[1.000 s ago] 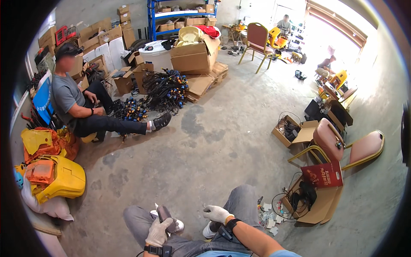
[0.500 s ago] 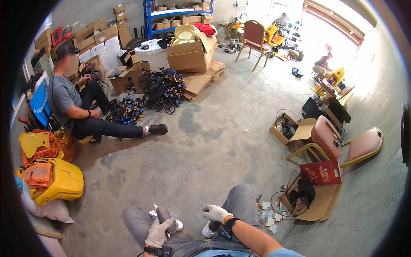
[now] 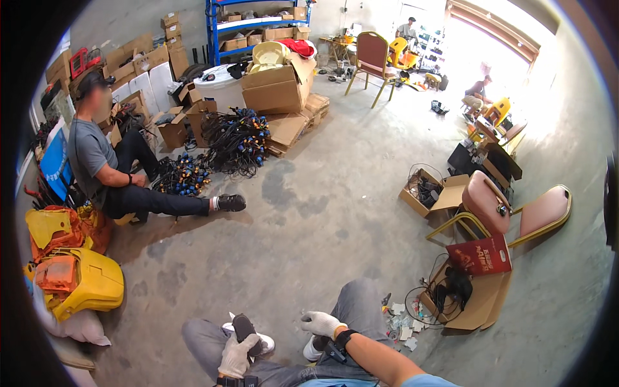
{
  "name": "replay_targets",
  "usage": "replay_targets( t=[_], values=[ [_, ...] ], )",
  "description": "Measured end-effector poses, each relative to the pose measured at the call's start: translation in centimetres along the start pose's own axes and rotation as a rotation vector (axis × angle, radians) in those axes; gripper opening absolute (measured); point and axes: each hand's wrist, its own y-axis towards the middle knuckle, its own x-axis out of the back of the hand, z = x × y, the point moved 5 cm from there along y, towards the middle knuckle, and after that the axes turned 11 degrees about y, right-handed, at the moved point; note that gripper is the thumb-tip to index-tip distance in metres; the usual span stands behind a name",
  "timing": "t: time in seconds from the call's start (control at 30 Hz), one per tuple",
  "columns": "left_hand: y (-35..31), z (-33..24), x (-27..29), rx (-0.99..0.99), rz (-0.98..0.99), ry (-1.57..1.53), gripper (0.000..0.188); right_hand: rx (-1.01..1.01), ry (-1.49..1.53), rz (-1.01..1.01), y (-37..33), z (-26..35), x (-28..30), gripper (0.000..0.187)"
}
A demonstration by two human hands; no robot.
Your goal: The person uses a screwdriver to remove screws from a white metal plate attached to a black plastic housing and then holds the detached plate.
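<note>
Seated to the left of a carton (image 3: 491,303), a worker in grey trousers grips a dark piece (image 3: 244,326) — long, rounded at the end — in the gloved left hand (image 3: 236,355). The fingers close round the near end of the piece, which sticks out past them above a white shoe (image 3: 265,343), well left of the carton. The right hand (image 3: 322,324), gloved too and nearer the carton, hangs half-curled by the right knee; whether anything is pinched in it, I cannot tell from here.

Pale scraps (image 3: 405,322) litter the concrete just left of the carton, and black gear (image 3: 459,287) with a looping cord spills inside it. Directly beyond the carton stands a pink chair (image 3: 487,201).

Farther off, beyond the carton and to its left, a co-worker (image 3: 97,148) in a grey shirt sits with one leg stretched out, beside a heap of black cables (image 3: 235,142) with blue and orange ends. A yellow shell (image 3: 97,277) rests far left of the carton — a blue shelf (image 3: 213,39) rises at the back wall, well beyond it.
</note>
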Motion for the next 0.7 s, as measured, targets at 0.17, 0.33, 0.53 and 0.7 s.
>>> replay_targets(
  t=[0.17, 0.33, 0.53, 0.7],
  values=[
    [-0.7, -1.2, -0.5, -0.028, 0.083, -0.024, 0.037, -0.001, -0.027, -0.006, -0.1, 0.3, 0.0, 0.056],
    [-0.3, -0.6, -0.9, -0.07, 0.145, -0.209, 0.036, -0.005, -0.02, 0.008, 0.1, 0.3, 0.0, 0.056],
    [1.5, 1.8, -0.2, -0.074, 0.109, -0.192, 0.036, -0.03, -0.047, 0.025, 0.2, 0.4, -0.1, 0.056],
    [1.8, 2.2, 0.0, -0.065, 0.118, -0.207, 0.038, -0.071, -0.028, 0.038, 0.2, 0.3, -0.1, 0.057]
  ],
)
